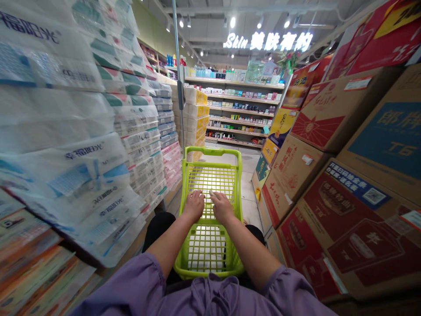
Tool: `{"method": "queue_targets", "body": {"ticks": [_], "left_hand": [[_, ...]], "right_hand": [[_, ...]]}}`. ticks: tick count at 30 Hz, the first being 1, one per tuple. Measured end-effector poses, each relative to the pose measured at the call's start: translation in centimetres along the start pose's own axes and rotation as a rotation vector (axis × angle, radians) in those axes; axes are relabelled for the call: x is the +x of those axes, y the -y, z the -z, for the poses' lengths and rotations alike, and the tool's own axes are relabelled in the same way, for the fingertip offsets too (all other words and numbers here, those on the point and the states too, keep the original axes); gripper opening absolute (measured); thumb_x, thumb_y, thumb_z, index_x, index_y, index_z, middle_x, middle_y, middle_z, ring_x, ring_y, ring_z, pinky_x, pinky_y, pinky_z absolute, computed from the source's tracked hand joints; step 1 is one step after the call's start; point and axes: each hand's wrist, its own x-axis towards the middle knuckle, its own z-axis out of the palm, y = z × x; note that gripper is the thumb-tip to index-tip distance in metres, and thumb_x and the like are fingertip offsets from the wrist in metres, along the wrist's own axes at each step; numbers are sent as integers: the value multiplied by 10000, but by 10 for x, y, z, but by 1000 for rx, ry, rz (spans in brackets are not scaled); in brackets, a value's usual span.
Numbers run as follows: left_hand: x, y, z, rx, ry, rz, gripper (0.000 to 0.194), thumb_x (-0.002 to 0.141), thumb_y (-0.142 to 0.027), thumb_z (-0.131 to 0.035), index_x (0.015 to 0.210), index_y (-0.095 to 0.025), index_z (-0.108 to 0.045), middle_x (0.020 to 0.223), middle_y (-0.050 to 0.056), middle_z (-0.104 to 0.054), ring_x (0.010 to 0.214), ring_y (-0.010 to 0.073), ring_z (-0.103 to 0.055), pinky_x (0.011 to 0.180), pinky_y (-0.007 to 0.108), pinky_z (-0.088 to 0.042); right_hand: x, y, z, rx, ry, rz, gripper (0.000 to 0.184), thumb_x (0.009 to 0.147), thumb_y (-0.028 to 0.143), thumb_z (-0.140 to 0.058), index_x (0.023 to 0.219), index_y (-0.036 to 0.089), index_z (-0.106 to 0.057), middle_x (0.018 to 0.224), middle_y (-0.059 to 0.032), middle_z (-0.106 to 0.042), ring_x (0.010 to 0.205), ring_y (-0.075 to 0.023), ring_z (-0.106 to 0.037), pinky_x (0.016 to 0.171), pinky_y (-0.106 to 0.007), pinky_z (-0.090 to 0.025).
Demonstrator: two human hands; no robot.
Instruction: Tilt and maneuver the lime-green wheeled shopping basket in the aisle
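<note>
While gripping, seemingly, both hands (208, 205) crowd the trolley handle (210, 193).

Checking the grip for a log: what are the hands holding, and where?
Both the left hand and right hand grip the green cart by its handle.

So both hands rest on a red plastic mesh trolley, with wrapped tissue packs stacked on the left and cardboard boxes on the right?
Not quite: the head view shows a lime-green plastic mesh trolley, not red. Both the left hand and right hand rest on it, between wrapped tissue packs and cardboard boxes.
</note>
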Motion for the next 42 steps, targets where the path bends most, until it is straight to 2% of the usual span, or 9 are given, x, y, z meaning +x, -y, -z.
{"method": "queue_targets", "body": {"ticks": [3, 8, 14, 19, 26, 30, 32, 37, 42], "left_hand": [[0, 0, 1, 7, -1, -5, 307, 901, -162, -399, 1131, -142, -600, 1323, 160, -532, 1234, 276, -458, 1021, 443, -334], [-1, 0, 3, 5, 16, -8, 306, 881, -143, -418, 1126, -141, -602, 1325, 161, -532, 1234, 279, -459, 1010, 448, -342], [0, -1, 1, 8, -6, 1, 303, 892, -150, -402, 1114, -147, -608, 1308, 151, -543, 1215, 274, -470, 999, 439, -350], [0, 0, 0, -8, 8, 3, 301, 877, -134, -421, 1109, -155, -613, 1305, 149, -540, 1211, 277, -469, 1000, 444, -347], [0, -1, 3, 5, 13, 4, 301, 902, -153, -401, 1126, -141, -601, 1321, 156, -530, 1226, 280, -460, 1008, 442, -341], [0, 0, 3, 13, 18, -2, 294, 891, -146, -415, 1120, -143, -600, 1311, 154, -536, 1210, 276, -469, 1000, 439, -347], [0, 0, 2, 20, 15, -4, 295, 893, -145, -409, 1117, -143, -601, 1310, 154, -537, 1206, 276, -472, 998, 438, -348], [0, 0, 1, 26, 15, -6, 301, 898, -147, -397, 1122, -130, -598, 1314, 163, -538, 1217, 280, -470, 1003, 444, -349], [0, 0, 1, 35, 31, 0, 303, 891, -143, -410, 1134, -125, -591, 1338, 160, -530, 1232, 282, -461, 1018, 443, -336]], "right_hand": [[0, 2, 0, 23, 4, 79, 470, 754, 2, -471, 1123, 217, -668, 1266, -68, -593, 1150, -216, -476, 1007, -362, -403], [0, -1, 3, -53, -75, -208, 513, 765, -1, -456, 1188, 225, -640, 1279, -103, -582, 1162, -253, -468, 986, -417, -393], [-2, 6, 1, -7, 37, 46, 504, 754, 13, -494, 1177, 242, -644, 1300, -73, -578, 1181, -233, -459, 996, -387, -387], [0, 1, 2, -79, -58, -196, 549, 771, -6, -455, 1224, 262, -614, 1283, -70, -591, 1138, -247, -484, 935, -391, -401], [-2, 6, 7, -43, 60, -9, 493, 774, 42, -475, 1189, 261, -628, 1306, -39, -585, 1151, -233, -481, 946, -372, -395], [1, 2, 12, -81, -71, -292, 582, 793, 100, -521, 1359, 233, -488, 1251, -89, -617, 1164, -273, -481, 950, -420, -377], [1, -1, 12, -80, -105, -365, 586, 790, 131, -552, 1366, 209, -479, 1241, -103, -624, 1174, -294, -474, 955, -439, -376], [0, -2, 1, 76, -29, -14, 530, 780, 57, -481, 1270, 233, -576, 1267, -41, -619, 1148, -211, -505, 1000, -364, -399], [0, 2, -6, 76, -31, 65, 463, 801, 89, -507, 1235, 220, -599, 1283, -48, -612, 1196, -207, -483, 1038, -380, -374]]}}
